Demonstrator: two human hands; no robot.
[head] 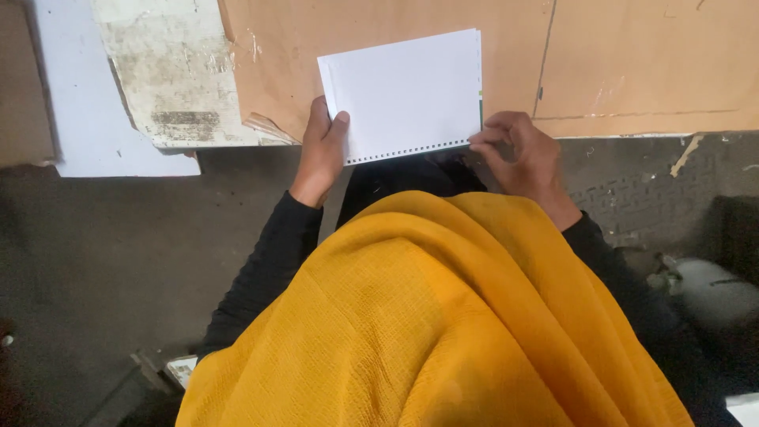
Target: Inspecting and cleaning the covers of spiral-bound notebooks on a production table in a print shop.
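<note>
A stack of white sheets (405, 91) with a row of small punched holes along its near edge lies over the edge of a brown cardboard-covered table (632, 63). My left hand (320, 150) grips the stack's near left corner, thumb on top. My right hand (518, 154) pinches the near right corner with curled fingers. Both arms wear black sleeves. A mustard yellow cloth (443, 324) drapes over my front and hides my lap.
A worn whitish board (178, 71) lies at the table's left, beside a pale blue panel (87, 95). Dark grey floor (103, 261) spreads below. A pale rounded object (711, 289) sits at the right on the floor.
</note>
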